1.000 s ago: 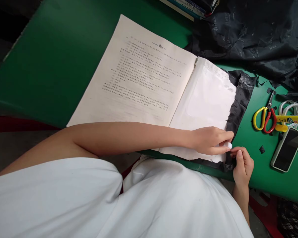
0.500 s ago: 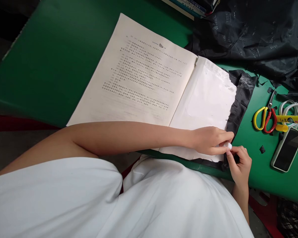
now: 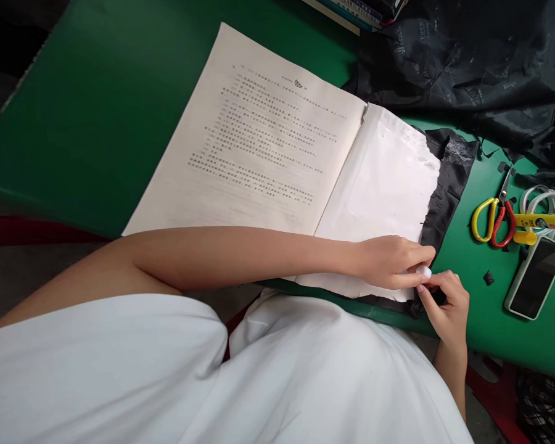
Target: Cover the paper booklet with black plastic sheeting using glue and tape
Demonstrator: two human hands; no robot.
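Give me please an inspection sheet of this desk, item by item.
Surface: green table, its right part crowded.
Job's things: open book lying flat; black sheet under its white page; small white piece at the page's near corner.
Clutter: scissors, yellow marker, phone, black scraps, crumpled black bag.
Hands: left hand pinches the small white piece; right hand grips the black sheet's edge beside it.
Cables: white cable coiled behind the marker.
Surroundings: stacked books at the far edge; white shirt below.
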